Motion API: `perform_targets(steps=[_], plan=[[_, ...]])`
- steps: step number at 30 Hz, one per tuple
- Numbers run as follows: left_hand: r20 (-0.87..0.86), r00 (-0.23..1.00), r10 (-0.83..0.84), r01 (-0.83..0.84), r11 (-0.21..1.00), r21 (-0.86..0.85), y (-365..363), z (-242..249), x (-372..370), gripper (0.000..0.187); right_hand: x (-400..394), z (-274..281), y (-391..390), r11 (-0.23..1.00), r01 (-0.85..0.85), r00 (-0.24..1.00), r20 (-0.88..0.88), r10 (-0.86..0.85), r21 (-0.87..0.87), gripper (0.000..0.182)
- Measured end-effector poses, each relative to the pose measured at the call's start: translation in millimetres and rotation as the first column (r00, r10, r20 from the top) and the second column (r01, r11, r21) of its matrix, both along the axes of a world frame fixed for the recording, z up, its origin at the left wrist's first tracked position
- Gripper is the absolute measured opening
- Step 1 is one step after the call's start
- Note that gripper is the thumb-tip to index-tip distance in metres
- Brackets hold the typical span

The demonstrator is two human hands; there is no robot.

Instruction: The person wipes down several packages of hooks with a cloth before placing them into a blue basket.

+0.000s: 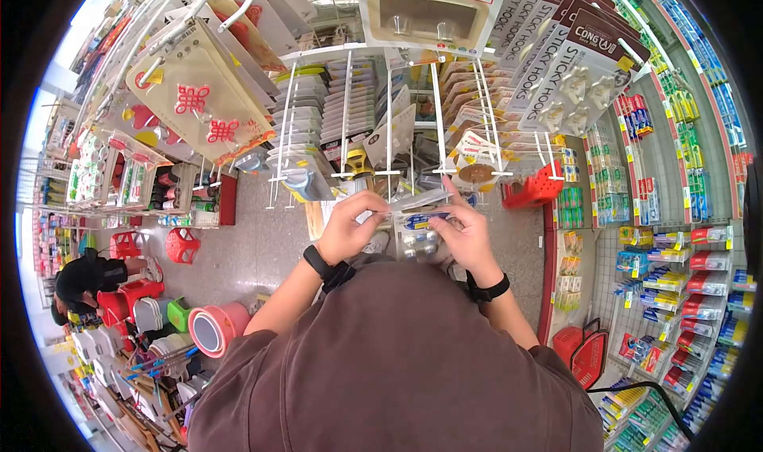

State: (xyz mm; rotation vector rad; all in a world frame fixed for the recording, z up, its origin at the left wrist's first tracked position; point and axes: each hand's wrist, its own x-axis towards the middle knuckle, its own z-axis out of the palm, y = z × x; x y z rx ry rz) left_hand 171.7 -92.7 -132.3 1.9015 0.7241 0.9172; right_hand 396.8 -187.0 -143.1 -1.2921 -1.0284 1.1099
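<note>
In front of my chest, both hands are at a few flat clear packages below the ends of the display prongs. My left hand [350,223] is closed, thumb and fingers pinching the left edge of a clear plastic package [417,201]. My right hand [469,236] has its thumb pressed on a blister pack [420,245] with a blue label and rounded silvery pieces, its index finger raised along the upper package. Close beyond hang a black-and-yellow packaged item [358,162] and a white card pack [475,151].
White metal prongs [389,126] stick out toward me, full of carded goods. Sticky hook packs [576,78] hang at upper right, decoration packs [203,106] at upper left. Behind on the left stand a pink bucket [222,329] and red stools [183,245]; a person [87,281] bends there.
</note>
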Motion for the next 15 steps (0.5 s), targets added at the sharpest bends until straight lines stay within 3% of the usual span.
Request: perform_targets(steps=[3,5,8,12,15], plan=[[-0.037,0.996,-0.077,0.075,0.996,-0.042,0,0,0,0.012,8,-2,0,0.996,-0.022,1.000,-0.006,0.023,0.089,0.015],[-0.009,0.994,-0.105,0.104,0.994,-0.044,2,-4,1,0.012,17,-7,0,0.979,-0.096,0.982,0.176,0.064,0.180,0.013],[0.000,0.992,-0.126,0.124,0.975,-0.186,5,-8,3,0.011,20,8,-4,0.975,-0.153,0.971,0.209,0.117,0.163,0.013],[0.019,0.965,-0.262,0.261,0.950,-0.174,8,-15,5,0.010,17,7,-12,0.978,-0.148,0.970,0.216,0.114,0.147,0.013],[0.002,0.940,-0.342,0.335,0.918,-0.210,13,-16,5,0.019,17,9,-16,0.985,-0.103,0.966,0.250,0.065,0.140,0.012]])
